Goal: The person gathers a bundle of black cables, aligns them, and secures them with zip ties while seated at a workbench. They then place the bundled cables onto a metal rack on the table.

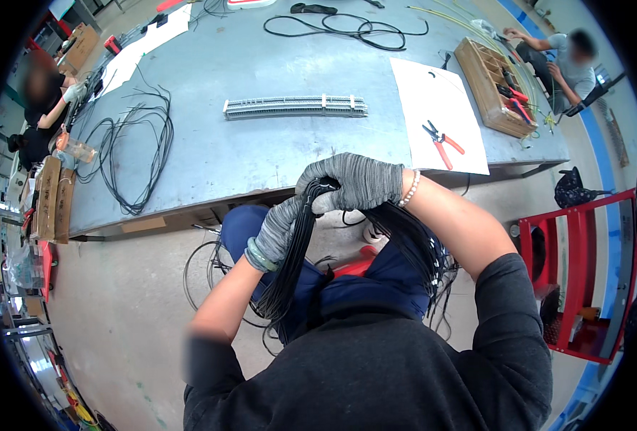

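Note:
A thick bundle of black wires (294,269) is bent over in front of my chest, its two sides hanging down across my lap. My right hand (358,181), in a grey knit glove, is closed around the top of the bend. Lower down, my left hand (279,228), gloved the same way, wraps the left side of the bundle. The wires' right side passes under my right wrist, and its loose ends with small white marks (434,248) spread beside my knee. The palm sides of both hands are hidden.
On the table (196,151) lie a terminal strip (295,107), wire strippers (443,144) on white paper (405,93), and coiled cables (166,136). A wooden tool box (492,86) stands right. Two people sit at the table's sides. A red metal frame (573,280) stands at my right.

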{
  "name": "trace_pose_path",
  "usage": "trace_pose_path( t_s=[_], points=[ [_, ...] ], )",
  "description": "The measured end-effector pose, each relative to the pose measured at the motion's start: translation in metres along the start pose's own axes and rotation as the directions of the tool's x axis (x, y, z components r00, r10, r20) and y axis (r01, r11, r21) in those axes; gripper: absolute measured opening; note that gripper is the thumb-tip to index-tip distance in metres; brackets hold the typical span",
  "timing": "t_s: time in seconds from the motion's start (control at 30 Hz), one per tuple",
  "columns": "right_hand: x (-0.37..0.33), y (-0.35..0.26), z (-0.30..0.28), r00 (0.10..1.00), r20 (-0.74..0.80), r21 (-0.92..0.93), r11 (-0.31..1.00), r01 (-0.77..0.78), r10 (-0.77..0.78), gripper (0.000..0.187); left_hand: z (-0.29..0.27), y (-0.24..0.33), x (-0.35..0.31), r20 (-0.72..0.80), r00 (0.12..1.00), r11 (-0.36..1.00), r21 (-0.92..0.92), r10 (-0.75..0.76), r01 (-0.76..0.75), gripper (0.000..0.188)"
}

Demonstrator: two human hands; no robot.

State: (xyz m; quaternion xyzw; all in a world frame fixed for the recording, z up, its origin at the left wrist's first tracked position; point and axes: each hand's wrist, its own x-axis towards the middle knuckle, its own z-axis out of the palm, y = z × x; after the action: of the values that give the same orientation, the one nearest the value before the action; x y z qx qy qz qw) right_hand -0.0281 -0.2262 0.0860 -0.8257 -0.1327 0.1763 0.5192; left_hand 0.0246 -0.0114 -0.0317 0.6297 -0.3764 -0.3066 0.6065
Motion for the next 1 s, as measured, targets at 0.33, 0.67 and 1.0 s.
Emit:
trace_pose_path(
  t_s=[0.33, 0.67, 1.0],
  points=[
    [0.007, 0.004, 0.002, 0.994, -0.035, -0.085, 0.992, 0.095, -0.099, 0.029, -0.023, 0.006, 0.015, 0.059, 0.979, 0.866, 0.457, 0.197, -0.202, 0.027],
    [0.014, 0.018, 0.009, 0.994, -0.06, -0.166, 0.983, 0.078, -0.089, 0.03, -0.028, -0.032, 0.022, -0.054, 0.997, 0.905, 0.424, 0.052, -0.024, 0.026],
    [0.016, 0.0, 0.007, 0.988, 0.111, 0.12, 0.985, -0.124, 0.11, 0.033, -0.047, 0.102, 0.002, -0.088, 0.982, 0.904, 0.384, -0.166, 0.187, 0.016]
  ],
)
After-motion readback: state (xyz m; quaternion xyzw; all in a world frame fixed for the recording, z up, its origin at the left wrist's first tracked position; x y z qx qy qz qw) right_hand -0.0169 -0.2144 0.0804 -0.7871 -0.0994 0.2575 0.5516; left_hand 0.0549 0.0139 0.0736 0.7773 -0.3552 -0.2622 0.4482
